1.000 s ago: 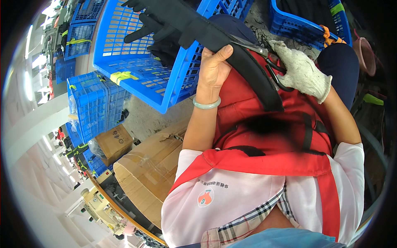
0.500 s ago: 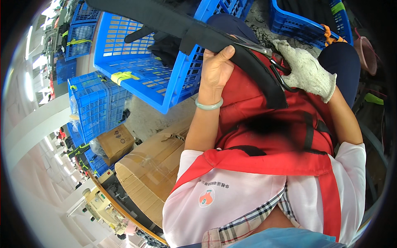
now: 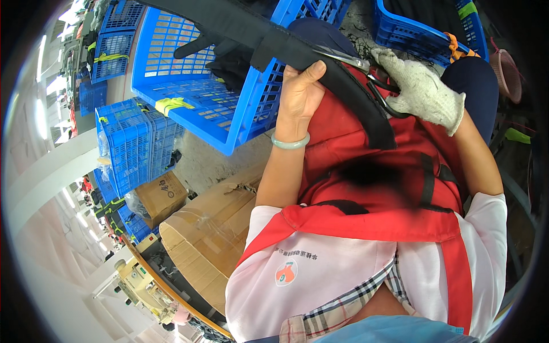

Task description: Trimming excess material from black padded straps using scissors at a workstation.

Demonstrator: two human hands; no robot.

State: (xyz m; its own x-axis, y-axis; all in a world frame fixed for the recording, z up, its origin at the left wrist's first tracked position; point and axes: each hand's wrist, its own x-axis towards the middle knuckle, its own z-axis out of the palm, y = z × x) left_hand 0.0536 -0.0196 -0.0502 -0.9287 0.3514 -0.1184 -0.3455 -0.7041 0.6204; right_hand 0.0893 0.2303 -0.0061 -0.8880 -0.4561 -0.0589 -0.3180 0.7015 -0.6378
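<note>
My bare left hand [image 3: 303, 91] pinches a long black fabric strap [image 3: 229, 28], thumb on top and fingers beneath. From the upper left the strap runs across my red apron [image 3: 337, 131], and its end hangs down over my lap. On my right hand [image 3: 420, 91] is a white knitted glove, closed round the dark handles of a pair of scissors [image 3: 350, 59]. The scissor blades lie along the strap's far edge, just right of my left thumb. Whether they touch the fabric I cannot tell.
A blue crate [image 3: 229, 128] with black pieces inside stands tilted at the left. Another blue crate [image 3: 400, 43] is at the far right, beside a pink mesh basket [image 3: 506, 77]. Stacked blue crates [image 3: 131, 143] and a large cardboard box [image 3: 206, 234] lie to my left.
My gloved hand has shifted slightly left and away from me with the scissors, whose blades look a little further apart. The strap has moved slightly; my left hand keeps its hold.
</note>
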